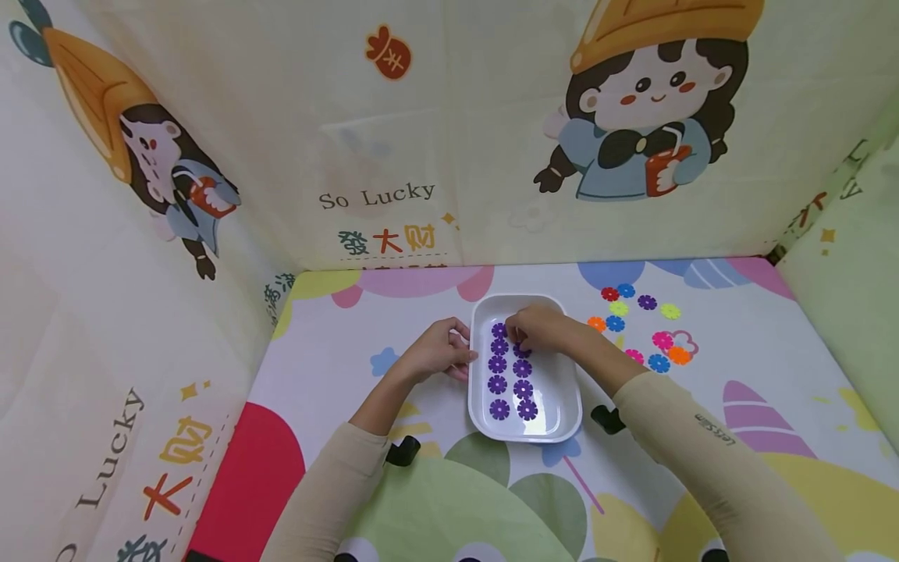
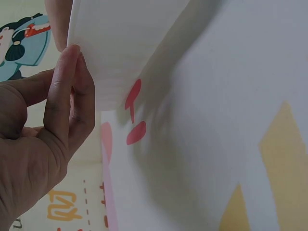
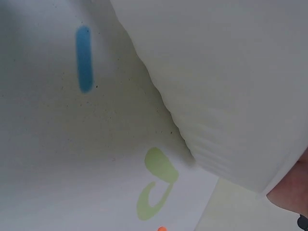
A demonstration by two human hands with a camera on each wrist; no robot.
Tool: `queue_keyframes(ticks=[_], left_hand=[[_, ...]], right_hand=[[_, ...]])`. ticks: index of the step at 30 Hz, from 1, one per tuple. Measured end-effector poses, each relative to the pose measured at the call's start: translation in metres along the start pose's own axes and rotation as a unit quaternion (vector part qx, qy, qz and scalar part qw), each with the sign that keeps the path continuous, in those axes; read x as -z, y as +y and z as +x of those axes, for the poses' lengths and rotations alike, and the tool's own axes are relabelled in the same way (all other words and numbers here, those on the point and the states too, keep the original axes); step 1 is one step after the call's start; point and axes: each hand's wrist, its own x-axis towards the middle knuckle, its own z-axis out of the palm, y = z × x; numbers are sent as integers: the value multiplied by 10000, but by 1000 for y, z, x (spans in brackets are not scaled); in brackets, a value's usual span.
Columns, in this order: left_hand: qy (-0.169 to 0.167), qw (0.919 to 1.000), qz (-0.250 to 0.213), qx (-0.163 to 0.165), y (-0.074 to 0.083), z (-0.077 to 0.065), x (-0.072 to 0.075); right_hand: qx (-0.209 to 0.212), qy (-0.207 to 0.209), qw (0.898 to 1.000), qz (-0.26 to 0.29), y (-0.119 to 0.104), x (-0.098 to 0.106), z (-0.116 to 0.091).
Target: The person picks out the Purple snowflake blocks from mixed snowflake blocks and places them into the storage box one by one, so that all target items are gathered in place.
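Observation:
A white rectangular tray has purple flower-shaped plastic discs in two columns. My left hand holds the tray's left rim, its thumb at the edge and fingers curled beside the outer wall. In the left wrist view, fingertips meet the rim. Inside the tray, my right hand bends its fingers down and pinches a purple disc at the top of the right column, partly hidden by the hand. In the right wrist view the tray's outer wall covers most of that hand.
Loose flower-shaped discs in red, blue, yellow, orange, pink and purple lie right of the tray, beyond my right forearm. A patterned cloth covers the table. Printed fabric walls stand at the back and both sides.

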Motion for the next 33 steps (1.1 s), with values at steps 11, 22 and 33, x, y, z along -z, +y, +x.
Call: queue_keyframes(ticks=[11, 22, 33], left_hand=[[-3, 10000, 30, -12, 0, 0, -1], [18, 10000, 51, -34, -1, 1, -1], [22, 10000, 39, -80, -4, 2, -1]], right_hand=[[-35, 114, 9998, 181, -2, 5, -5], [95, 396, 9935, 1067, 0, 18, -19], [84, 1333, 9835, 1218, 2, 21, -46]])
